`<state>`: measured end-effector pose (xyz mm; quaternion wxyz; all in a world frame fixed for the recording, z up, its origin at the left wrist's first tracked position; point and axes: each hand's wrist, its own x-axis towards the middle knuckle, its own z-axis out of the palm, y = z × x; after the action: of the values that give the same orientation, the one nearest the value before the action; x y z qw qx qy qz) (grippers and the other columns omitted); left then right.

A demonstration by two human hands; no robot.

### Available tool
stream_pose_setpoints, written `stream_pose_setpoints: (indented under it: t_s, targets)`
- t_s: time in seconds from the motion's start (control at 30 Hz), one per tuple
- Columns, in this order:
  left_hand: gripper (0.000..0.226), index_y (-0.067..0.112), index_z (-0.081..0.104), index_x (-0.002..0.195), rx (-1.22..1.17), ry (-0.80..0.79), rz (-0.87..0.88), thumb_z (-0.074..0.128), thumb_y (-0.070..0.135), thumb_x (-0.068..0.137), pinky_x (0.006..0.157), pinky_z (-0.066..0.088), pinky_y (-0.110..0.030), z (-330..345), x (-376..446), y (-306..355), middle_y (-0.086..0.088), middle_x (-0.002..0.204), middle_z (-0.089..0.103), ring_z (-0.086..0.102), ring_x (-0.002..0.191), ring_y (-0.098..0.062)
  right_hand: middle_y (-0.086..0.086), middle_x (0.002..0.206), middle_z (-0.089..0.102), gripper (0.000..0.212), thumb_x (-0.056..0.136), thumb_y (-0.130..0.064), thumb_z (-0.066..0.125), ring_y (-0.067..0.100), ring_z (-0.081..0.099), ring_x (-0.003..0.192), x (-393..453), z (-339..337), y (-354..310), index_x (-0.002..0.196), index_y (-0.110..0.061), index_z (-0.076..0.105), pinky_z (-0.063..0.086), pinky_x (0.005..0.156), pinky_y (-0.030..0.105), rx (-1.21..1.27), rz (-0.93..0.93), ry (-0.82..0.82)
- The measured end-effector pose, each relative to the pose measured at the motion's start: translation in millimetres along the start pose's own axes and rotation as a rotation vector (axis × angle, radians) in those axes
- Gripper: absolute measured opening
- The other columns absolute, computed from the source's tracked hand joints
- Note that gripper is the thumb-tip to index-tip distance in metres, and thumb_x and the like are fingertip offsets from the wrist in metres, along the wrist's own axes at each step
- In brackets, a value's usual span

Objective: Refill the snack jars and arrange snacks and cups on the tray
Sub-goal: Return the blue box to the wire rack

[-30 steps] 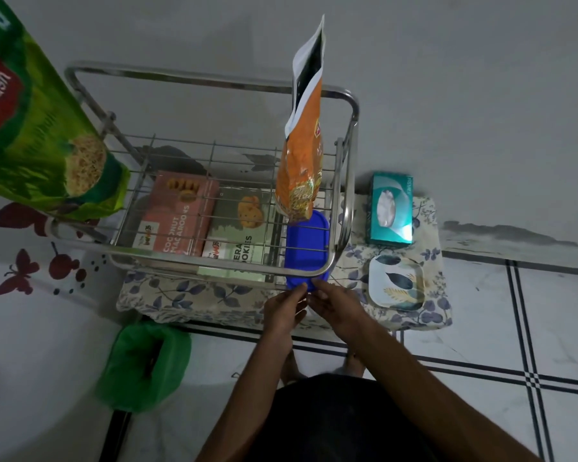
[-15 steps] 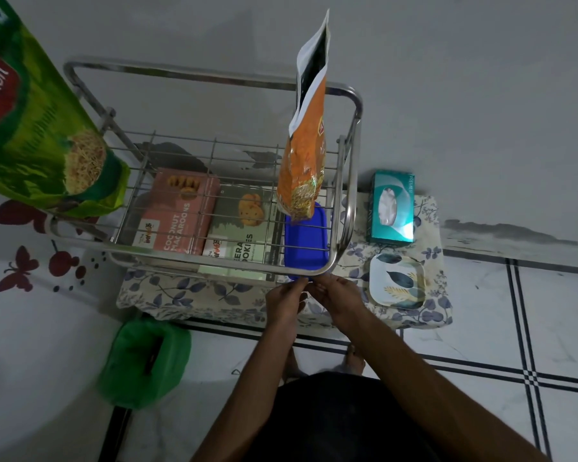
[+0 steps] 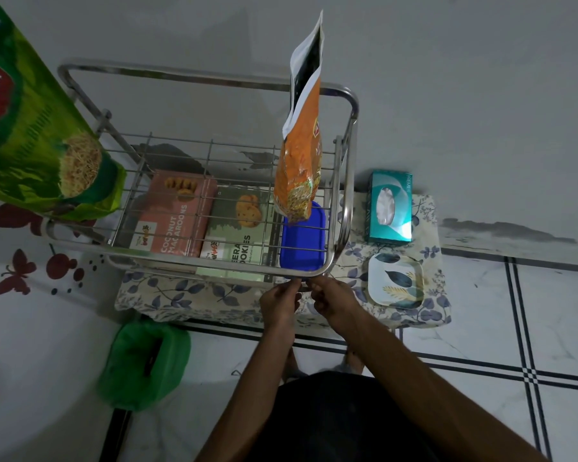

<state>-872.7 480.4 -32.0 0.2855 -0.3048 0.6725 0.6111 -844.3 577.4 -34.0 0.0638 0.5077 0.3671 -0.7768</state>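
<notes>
Seen from above, head view. Left hand [image 3: 278, 303] and right hand [image 3: 333, 300] meeting just below the front rail of a stainless-steel wire rack [image 3: 347, 208], fingertips drawn together as if pinching something small between them; what is pinched, and whether either hand truly grips it, cannot be told. Directly beyond the fingertips, under the rack's wire shelf: blue rectangular plastic lid or container [image 3: 303, 241]. Left of it, lying flat: grey-green cookie box [image 3: 241, 228], then pink coconut-macaroon box [image 3: 176, 215]. Standing upright on the shelf: opened orange snack pouch [image 3: 299, 168]; large green snack bag [image 3: 37, 138] leaning at the left end. On the floral tablecloth [image 3: 181, 295], right of the rack: teal tissue box [image 3: 390, 208], with a square leaf-patterned plate [image 3: 396, 281] nearer. On the floor, lower left: green plastic bag [image 3: 144, 361].
</notes>
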Motion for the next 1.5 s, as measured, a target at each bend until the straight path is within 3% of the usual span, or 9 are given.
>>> stream_pose_setpoints:
  t_s: [0.2,0.43,0.57,0.7,1.03,1.17,1.27,1.5]
  targets:
    - [0.014,0.016,0.072,0.082,0.024,-0.024,0.018,0.074,0.027,0.088,0.071,0.054,-0.029,-5,-1,-6,-0.004,0.081,0.073,0.064,0.077,-0.017,-0.004,0.055,0.06,0.013,0.086,-0.012,0.071,0.006,0.043,0.05,-3,-4,5,0.096,-0.008,0.063,0.031,0.043,0.02,-0.041,0.006,-0.024]
    - [0.01,0.015,0.071,0.08,0.014,-0.015,0.012,0.074,0.02,0.088,0.069,0.052,-0.03,-2,2,-3,-0.007,0.079,0.071,0.063,0.077,-0.021,0.007,0.078,0.067,0.01,0.087,-0.012,0.071,0.009,0.049,0.055,-1,-4,2,0.088,-0.009,0.062,0.035,0.045,0.021,-0.093,-0.09,0.033]
    - [0.008,0.015,0.072,0.085,0.005,-0.013,0.006,0.073,0.021,0.089,0.068,0.053,-0.027,-3,2,-4,-0.005,0.081,0.072,0.064,0.078,-0.019,0.006,0.082,0.071,0.016,0.087,-0.018,0.073,0.011,0.053,0.062,-2,-7,5,0.094,-0.009,0.062,0.036,0.047,0.021,-0.124,-0.107,0.026]
    - [0.015,0.011,0.074,0.094,-0.02,-0.024,0.006,0.073,0.025,0.089,0.071,0.054,-0.027,-5,2,-7,-0.005,0.085,0.073,0.066,0.08,-0.017,0.012,0.101,0.074,0.03,0.087,-0.024,0.073,0.012,0.056,0.07,0,-8,9,0.107,-0.005,0.064,0.04,0.051,0.023,-0.162,-0.1,0.011]
    - [0.02,0.013,0.075,0.084,-0.016,-0.039,-0.001,0.076,0.034,0.086,0.078,0.058,-0.033,-11,4,-18,-0.003,0.083,0.075,0.068,0.081,-0.018,0.004,0.092,0.071,0.03,0.09,-0.031,0.067,0.013,0.055,0.069,-6,-17,5,0.11,-0.009,0.066,0.038,0.052,0.023,-0.158,-0.049,-0.067]
    - [0.016,0.01,0.072,0.081,0.034,-0.061,-0.04,0.076,0.024,0.087,0.065,0.051,-0.027,-15,3,-33,-0.002,0.072,0.069,0.06,0.067,-0.015,0.003,0.099,0.071,0.029,0.091,-0.036,0.06,0.015,0.055,0.075,-5,-49,7,0.112,-0.017,0.066,0.038,0.056,0.024,-0.175,0.032,-0.099]
    - [0.008,0.008,0.071,0.081,0.086,-0.136,-0.096,0.074,0.011,0.088,0.063,0.049,-0.025,-6,-3,-45,-0.004,0.069,0.065,0.057,0.066,-0.015,0.004,0.1,0.071,0.024,0.094,-0.03,0.058,0.013,0.054,0.071,-1,-85,9,0.112,-0.016,0.064,0.036,0.054,0.022,-0.095,0.076,-0.052]
    - [0.008,0.011,0.072,0.099,0.2,-0.281,-0.183,0.068,0.01,0.091,0.069,0.054,-0.021,42,-13,-63,-0.007,0.088,0.07,0.064,0.083,-0.017,0.007,0.09,0.068,0.014,0.096,-0.017,0.054,0.015,0.055,0.066,21,-169,-5,0.106,-0.012,0.061,0.036,0.054,0.023,-0.024,0.054,0.173]
